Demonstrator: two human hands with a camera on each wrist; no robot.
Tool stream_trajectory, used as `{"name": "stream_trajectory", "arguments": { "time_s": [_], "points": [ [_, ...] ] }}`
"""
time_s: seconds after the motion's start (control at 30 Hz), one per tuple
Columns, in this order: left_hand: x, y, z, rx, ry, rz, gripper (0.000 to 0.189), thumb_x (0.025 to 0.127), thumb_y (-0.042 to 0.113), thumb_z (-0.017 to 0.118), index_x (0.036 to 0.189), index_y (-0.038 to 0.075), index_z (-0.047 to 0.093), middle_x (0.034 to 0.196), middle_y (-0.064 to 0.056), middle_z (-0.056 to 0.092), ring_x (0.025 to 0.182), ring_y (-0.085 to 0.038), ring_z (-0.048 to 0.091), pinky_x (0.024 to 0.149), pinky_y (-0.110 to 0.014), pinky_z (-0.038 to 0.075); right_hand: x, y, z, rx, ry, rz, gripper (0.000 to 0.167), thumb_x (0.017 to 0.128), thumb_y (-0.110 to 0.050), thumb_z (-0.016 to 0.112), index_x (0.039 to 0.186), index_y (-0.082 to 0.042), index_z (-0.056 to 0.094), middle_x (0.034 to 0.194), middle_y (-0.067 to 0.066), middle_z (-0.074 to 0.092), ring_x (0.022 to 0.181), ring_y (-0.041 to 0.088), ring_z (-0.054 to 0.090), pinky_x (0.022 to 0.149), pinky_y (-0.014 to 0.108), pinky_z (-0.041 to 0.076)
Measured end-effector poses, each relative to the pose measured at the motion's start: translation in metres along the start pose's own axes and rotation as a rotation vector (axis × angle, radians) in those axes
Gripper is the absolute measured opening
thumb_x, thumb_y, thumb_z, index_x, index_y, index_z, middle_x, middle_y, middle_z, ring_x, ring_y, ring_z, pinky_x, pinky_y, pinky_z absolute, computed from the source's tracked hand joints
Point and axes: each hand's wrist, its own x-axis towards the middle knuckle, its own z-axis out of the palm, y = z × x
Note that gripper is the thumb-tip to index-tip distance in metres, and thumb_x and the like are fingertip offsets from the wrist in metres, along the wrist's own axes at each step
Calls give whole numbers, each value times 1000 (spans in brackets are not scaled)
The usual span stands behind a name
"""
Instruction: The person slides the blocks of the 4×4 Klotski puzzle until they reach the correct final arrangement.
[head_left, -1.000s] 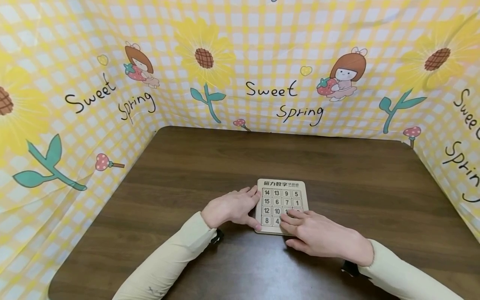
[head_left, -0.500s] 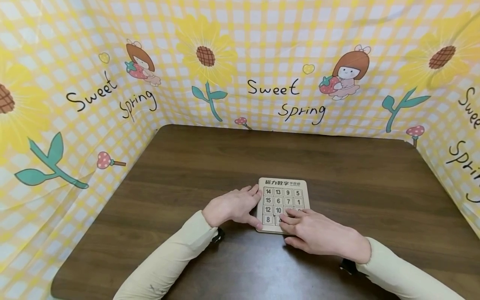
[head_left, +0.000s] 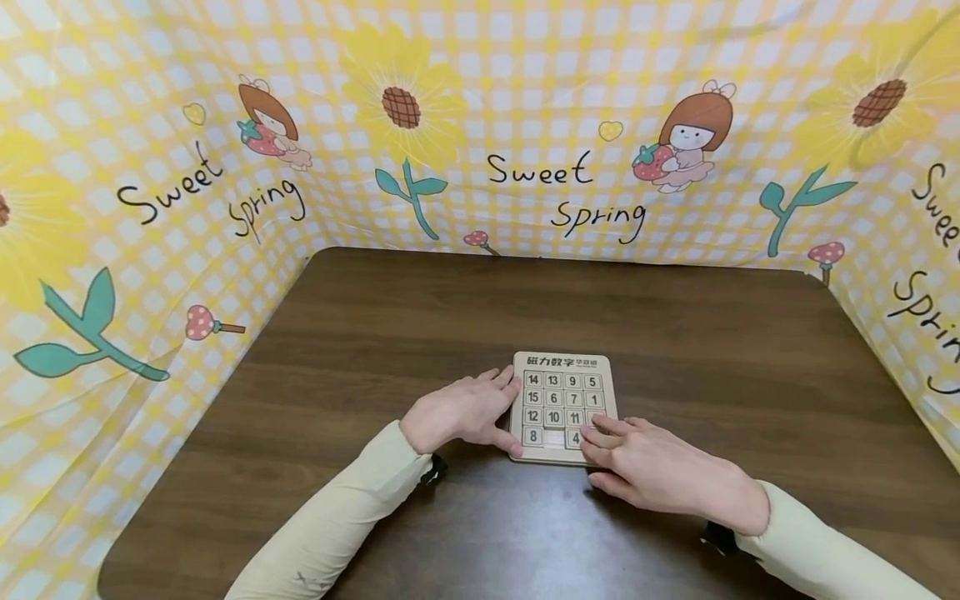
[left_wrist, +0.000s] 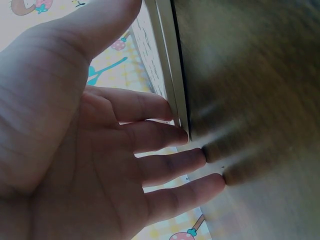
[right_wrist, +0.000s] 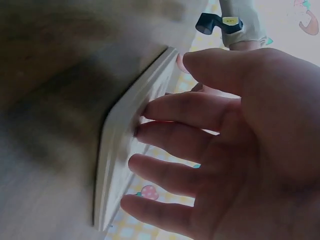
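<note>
A pale sliding number puzzle lies flat on the table, its tiles in rows inside a frame. My left hand rests along its left side, fingers extended and thumb at the lower left corner; in the left wrist view several fingertips touch the puzzle's edge and the tabletop. With fingers nearly straight, my right hand touches the tiles at the lower right. The 4 tile sits just left of its fingertips, and a bare slot shows between it and the 8 tile. Right-hand fingers hide the lower right tiles.
The dark wooden table has rounded corners. A yellow checked cloth printed with flowers and lettering stands as walls at the back and both sides. A black wrist strap shows on the left sleeve.
My right hand has moved slightly to the right, and the 4 tile has slid right with it, baring a slot beside the 8. The left hand stays at the puzzle's edge.
</note>
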Motion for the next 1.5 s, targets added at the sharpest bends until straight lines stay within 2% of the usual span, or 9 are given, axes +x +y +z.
{"name": "stream_trajectory", "arguments": {
  "time_s": [0.1, 0.33, 0.5, 0.7, 0.83, 0.97, 1.3, 1.5],
  "points": [
    [-1, -1, 0, -8, -4, -6, 104, 80, 65, 67, 156, 7, 25, 164, -14, 19, 150, -33, 24, 119, -47, 31, 5, -1, -1, -7, 17, -12, 31, 92, -35, 66, 112, -12, 66, 117, 2, 69, 116, 24, 61, 83, 39, 53],
    [-2, -3, -1, -14, 9, -1, 104, 81, 65, 67, 156, 6, 25, 164, -14, 19, 150, -35, 25, 119, -47, 31, 22, -7, -7, 66, -106, 30, 46, 96, -37, 59, 132, -9, 60, 136, 10, 62, 129, 31, 56, 99, 49, 49],
    [-1, -3, -1, -24, 12, 6, 104, 81, 64, 67, 156, 6, 24, 164, -15, 19, 149, -34, 25, 118, -47, 31, 37, -11, -3, 88, -132, 31, 50, 97, -40, 57, 137, -10, 57, 142, 9, 57, 134, 31, 51, 105, 51, 45],
    [0, -1, -1, -31, 8, 2, 103, 82, 63, 67, 156, 6, 24, 164, -15, 19, 150, -33, 24, 119, -48, 30, 46, -19, 3, 94, -174, 17, 52, 98, -42, 55, 140, -11, 55, 146, 9, 54, 139, 32, 46, 106, 55, 44],
    [0, -1, -1, -34, 6, 3, 104, 82, 63, 67, 156, 6, 23, 164, -14, 18, 150, -34, 24, 119, -48, 30, 46, -20, 4, 97, -191, 34, 52, 98, -42, 55, 141, -11, 54, 146, 8, 54, 140, 31, 45, 106, 56, 43],
    [1, -1, 1, -32, 8, -3, 104, 81, 64, 68, 156, 7, 23, 164, -14, 19, 150, -32, 24, 118, -48, 31, 43, -18, 4, 83, -167, 16, 51, 98, -41, 56, 139, -12, 56, 143, 7, 57, 138, 31, 47, 107, 54, 44],
    [2, 0, 1, 8, 4, -5, 104, 80, 66, 67, 155, 7, 26, 164, -12, 21, 149, -32, 27, 117, -47, 33, 19, -9, 4, 94, -120, 22, 44, 96, -33, 60, 134, -11, 60, 139, 8, 60, 135, 34, 50, 104, 51, 46],
    [2, -1, 1, 0, 2, -10, 104, 80, 65, 67, 156, 7, 25, 164, -13, 20, 150, -32, 26, 118, -47, 32, 21, -4, 4, 88, -79, -14, 39, 96, -34, 61, 127, -11, 65, 133, 6, 65, 132, 33, 53, 100, 50, 48]
  ]
}}
